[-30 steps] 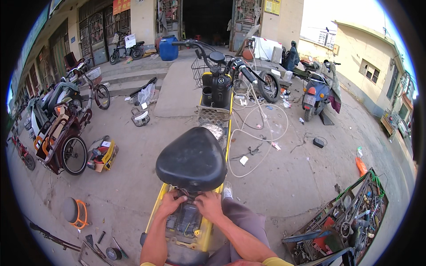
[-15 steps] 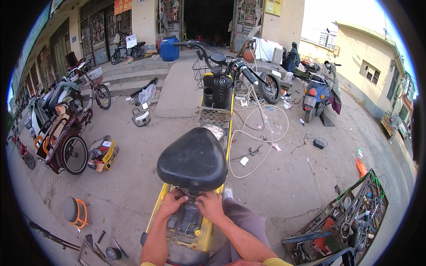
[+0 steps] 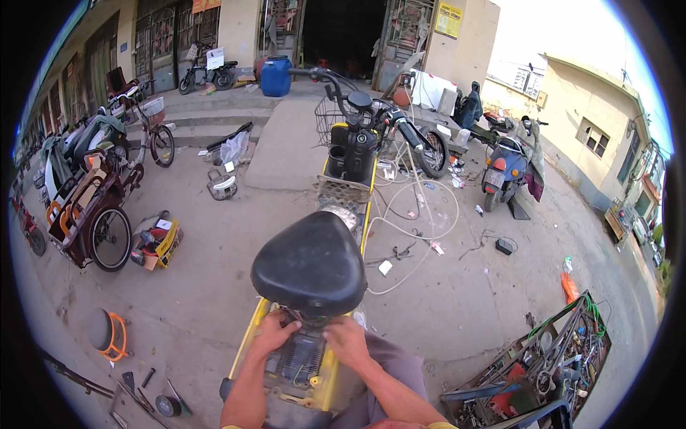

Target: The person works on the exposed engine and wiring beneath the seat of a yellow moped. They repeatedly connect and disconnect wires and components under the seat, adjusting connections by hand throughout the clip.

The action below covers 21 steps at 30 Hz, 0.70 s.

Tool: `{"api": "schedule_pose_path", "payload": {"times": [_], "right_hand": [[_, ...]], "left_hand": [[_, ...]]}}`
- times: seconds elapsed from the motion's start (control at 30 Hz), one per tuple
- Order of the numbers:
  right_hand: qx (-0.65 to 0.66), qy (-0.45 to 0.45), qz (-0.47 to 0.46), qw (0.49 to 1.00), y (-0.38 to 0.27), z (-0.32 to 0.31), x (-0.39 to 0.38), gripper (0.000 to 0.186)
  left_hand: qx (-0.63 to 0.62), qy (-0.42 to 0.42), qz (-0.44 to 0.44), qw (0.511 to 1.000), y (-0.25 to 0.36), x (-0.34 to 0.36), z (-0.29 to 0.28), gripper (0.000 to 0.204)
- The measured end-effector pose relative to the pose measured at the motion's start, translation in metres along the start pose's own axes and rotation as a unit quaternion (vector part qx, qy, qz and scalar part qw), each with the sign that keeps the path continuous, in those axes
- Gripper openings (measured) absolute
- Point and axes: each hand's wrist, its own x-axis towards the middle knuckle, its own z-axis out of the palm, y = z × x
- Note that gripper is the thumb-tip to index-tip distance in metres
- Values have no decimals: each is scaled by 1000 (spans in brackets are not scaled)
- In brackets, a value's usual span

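A yellow electric bicycle (image 3: 255, 322) stretches away from me, its black padded saddle (image 3: 306, 261) close in front. My left hand (image 3: 275, 332) reaches under the saddle's rear, fingers curled around parts below it; what they grip is hidden. My right hand (image 3: 346, 337) is bent in beside it under the saddle's back edge, fingertips on something I cannot make out. Between my forearms lies a dark finned box (image 3: 300, 356) on the rear deck. The handlebar (image 3: 336, 89), wire basket (image 3: 327, 121) and black front housing (image 3: 351, 154) are further ahead.
A cargo tricycle (image 3: 86, 225), orange-rimmed stool (image 3: 107, 336) and boxed tools (image 3: 157, 243) are left. A loose hose (image 3: 429, 232), blue scooter (image 3: 504, 175) and metal tray of tools (image 3: 543, 368) are right. A blue drum (image 3: 275, 79) stands by the doorway; scattered tools (image 3: 168, 406) lie bottom left.
The view has tilted slightly, shifting the surroundings. My right hand has moved slightly rightward under the saddle; my left hand stays in about the same spot.
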Motion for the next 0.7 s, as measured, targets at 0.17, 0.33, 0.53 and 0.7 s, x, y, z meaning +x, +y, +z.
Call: {"api": "schedule_pose_path", "payload": {"times": [0.17,0.33,0.53,0.7], "right_hand": [[-49,3,-27,998,-16,9,3,10],[-45,15,-26,999,-6,12,0,11],[-67,10,-17,998,-9,15,1,10],[-68,8,-15,998,-8,16,3,11]], "left_hand": [[8,12,-16,1000,4,-2,-3,26],[53,20,3,998,3,-2,-1,27],[20,19,-4,1000,-10,3,2,30],[27,16,0,1000,-8,3,1,31]]}}
